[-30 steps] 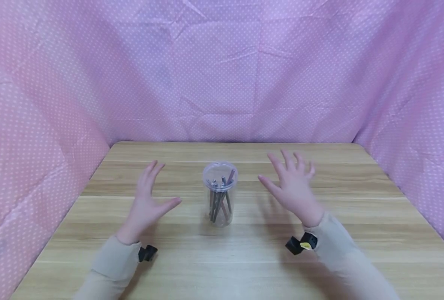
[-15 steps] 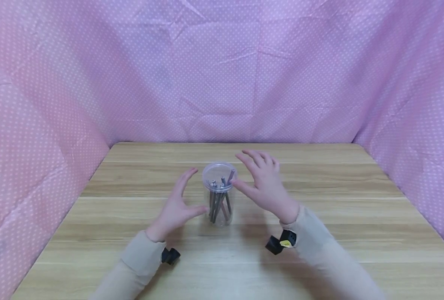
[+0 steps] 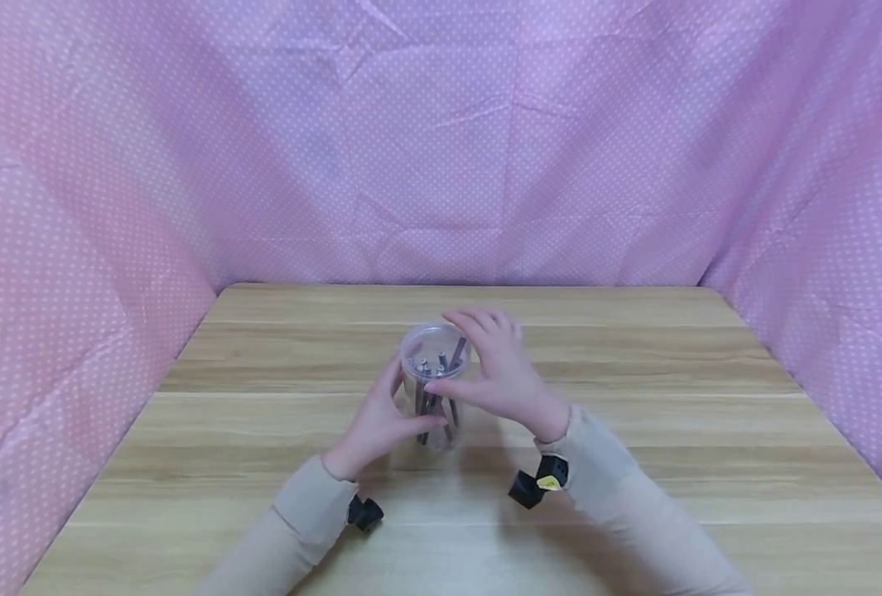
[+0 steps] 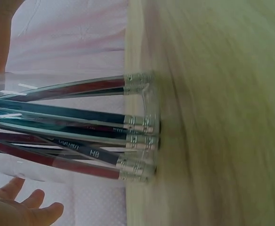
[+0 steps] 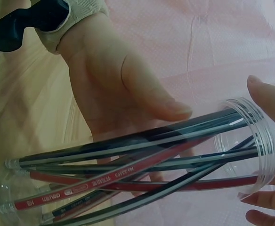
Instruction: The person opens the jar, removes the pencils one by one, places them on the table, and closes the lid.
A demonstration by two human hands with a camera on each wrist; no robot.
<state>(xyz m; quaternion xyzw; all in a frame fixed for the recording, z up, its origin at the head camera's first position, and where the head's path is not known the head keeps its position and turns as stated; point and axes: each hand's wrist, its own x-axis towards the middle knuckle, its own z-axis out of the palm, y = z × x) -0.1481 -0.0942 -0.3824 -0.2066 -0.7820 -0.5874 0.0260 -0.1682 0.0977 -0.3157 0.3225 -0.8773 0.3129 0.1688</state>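
A clear plastic jar (image 3: 451,443) stands upright on the table, holding several red and dark pencils (image 5: 90,186). Its round clear lid (image 3: 433,329) is on top. My left hand (image 3: 373,426) wraps the jar's left side, thumb across the front and fingers behind; in the left wrist view its fingertips (image 4: 18,181) show by the wall. Around the lid, my right hand (image 3: 503,377) is spread in a curve, thumb at the front edge and fingers behind. In the right wrist view a small gap shows between the right thumb (image 5: 265,96) and the lid.
The wooden table (image 3: 672,397) extends around the jar on all sides. Pink dotted cloth (image 3: 441,165) hangs behind it and along both sides. A small black camera sits on the left wrist (image 3: 366,513) and another on the right wrist (image 3: 537,484).
Both hands have moved inward from either side of the jar. The left hand has closed around the jar's body, and the right hand has come around the lid. The jar stays in place.
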